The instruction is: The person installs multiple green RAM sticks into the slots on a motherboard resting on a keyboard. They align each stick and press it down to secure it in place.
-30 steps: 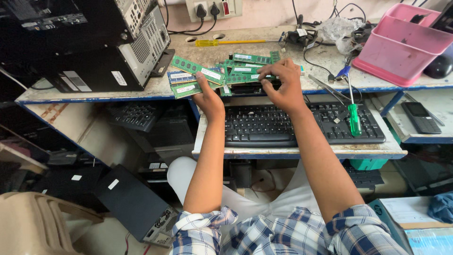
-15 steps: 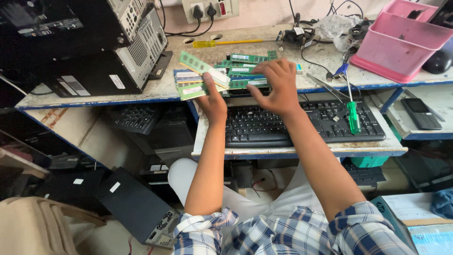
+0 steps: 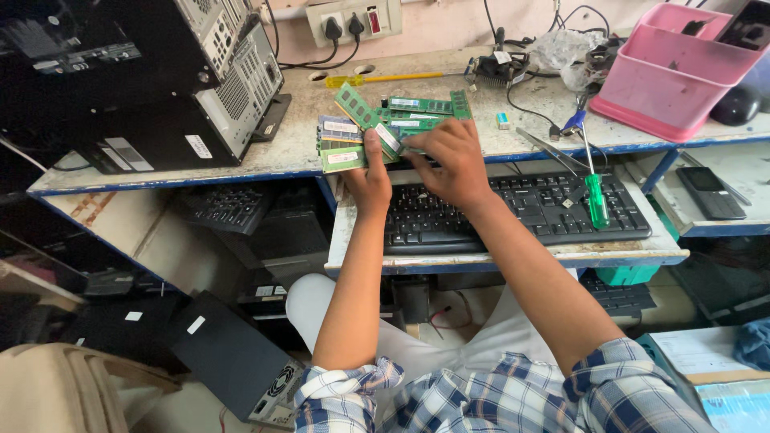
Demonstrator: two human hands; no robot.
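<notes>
A black PC case [image 3: 120, 80] lies on its side at the bench's [image 3: 297, 152] left end, its grey rear panel turned toward the middle. At 3 o'clock from it sits a loose heap of RAM sticks [image 3: 401, 112]: thin green boards with rows of black chips, some with white or blue labels, fanned out at mixed angles near the bench's front edge.

The left hand [image 3: 367, 172] is closed on a small fan of sticks [image 3: 345, 144], thumb pressed on top, fingers hidden beneath; those sticks jut out toward 10 o'clock from the hand. The right hand [image 3: 451, 160] lies just beside it, knuckles up, fingers curled down onto the heap's near edge; whether it actually pinches a stick I cannot tell. The heap spreads toward 12 o'clock from both hands.

A black keyboard [image 3: 521, 210] sits on the pull-out shelf under both wrists. At its right end lies a green-handled screwdriver [image 3: 595, 196]. At 1 o'clock from that stands a pink tray [image 3: 666, 72].
</notes>
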